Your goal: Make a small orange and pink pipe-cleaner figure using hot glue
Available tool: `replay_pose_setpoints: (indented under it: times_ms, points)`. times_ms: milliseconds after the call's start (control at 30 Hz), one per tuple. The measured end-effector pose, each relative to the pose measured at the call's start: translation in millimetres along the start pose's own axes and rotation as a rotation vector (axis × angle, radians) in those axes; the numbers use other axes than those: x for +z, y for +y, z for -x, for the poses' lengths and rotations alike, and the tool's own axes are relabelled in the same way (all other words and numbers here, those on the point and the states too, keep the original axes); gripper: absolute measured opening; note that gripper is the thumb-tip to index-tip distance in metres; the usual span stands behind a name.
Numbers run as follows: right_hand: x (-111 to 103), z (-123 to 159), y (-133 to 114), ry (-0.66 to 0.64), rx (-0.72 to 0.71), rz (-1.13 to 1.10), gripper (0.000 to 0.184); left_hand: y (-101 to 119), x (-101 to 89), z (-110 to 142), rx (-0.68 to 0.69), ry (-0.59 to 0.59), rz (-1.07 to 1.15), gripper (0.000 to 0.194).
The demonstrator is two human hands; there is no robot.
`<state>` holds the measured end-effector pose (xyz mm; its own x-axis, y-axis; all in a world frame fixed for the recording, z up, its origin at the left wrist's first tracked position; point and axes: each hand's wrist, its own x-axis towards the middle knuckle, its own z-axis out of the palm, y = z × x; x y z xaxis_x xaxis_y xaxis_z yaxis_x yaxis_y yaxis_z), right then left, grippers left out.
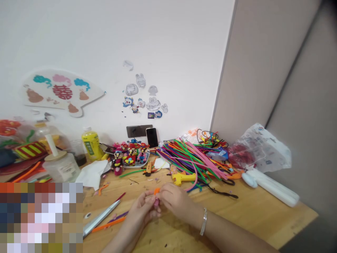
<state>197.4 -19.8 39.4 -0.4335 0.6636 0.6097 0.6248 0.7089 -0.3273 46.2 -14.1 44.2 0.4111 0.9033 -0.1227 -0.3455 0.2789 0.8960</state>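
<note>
Above the wooden table, my left hand (144, 207) and my right hand (175, 200) meet, with fingers pinched around a small pipe-cleaner piece (157, 191). Its top is orange, and a pink part shows lower between the fingers; the rest is hidden. A bracelet circles my right wrist. Just beyond my right hand lies a yellow glue gun (183, 178). Left of my left hand are scissors (101, 218), mostly their blades in view, and orange and purple pipe-cleaner strips (109, 224).
Behind my hands lies a big heap of coloured pipe cleaners (192, 158). Several small figures (131, 154) stand at a tray, near a phone (152, 137). A yellow-labelled bottle (92, 144), a jar (61, 167) and white tissue (93, 172) are leftward. A white stick-shaped device (275, 186) lies right.
</note>
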Motion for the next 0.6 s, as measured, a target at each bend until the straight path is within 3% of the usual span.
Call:
replay_pose_setpoints:
  times_ms: [200,367,600]
  points:
    - [-1,-5,-11,0.104,0.295,-0.331,0.006,-4,-5.7,-6,0.072,0.007,-0.001,0.035]
    - [12,-6,-6,0.162,0.527,-0.556,0.013,-12,-12.5,-14,0.127,-0.011,-0.054,0.037]
    - [14,-7,-6,0.173,0.603,-0.866,0.03,-10,-13.7,-15,0.138,-0.007,-0.094,0.037]
